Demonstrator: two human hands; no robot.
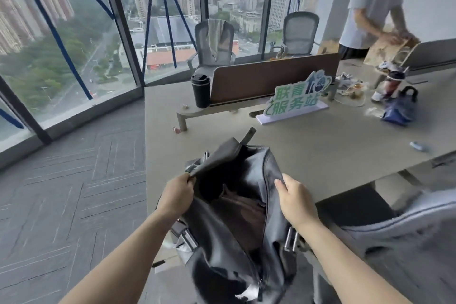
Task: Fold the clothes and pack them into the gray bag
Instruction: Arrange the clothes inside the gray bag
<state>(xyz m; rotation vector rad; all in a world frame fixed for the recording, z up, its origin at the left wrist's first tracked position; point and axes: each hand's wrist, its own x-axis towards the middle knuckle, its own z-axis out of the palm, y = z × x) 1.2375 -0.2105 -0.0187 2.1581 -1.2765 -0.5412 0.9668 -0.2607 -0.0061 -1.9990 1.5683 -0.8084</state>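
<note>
Standing at the desk's (320, 155) near edge, carpet (74, 192) to its left, the left hand (176, 196) and right hand (296, 198) grip the gray bag's (259, 173) open rims, fingers clamped on fabric.

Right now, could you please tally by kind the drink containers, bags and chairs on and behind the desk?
Drink containers: 2, the black lidded travel cup and the dark red bottle.
Bags: 2, the open gray duffel bag and the small blue handled pouch.
Chairs: 2, the gray mesh office chairs.
Total: 6.
</note>
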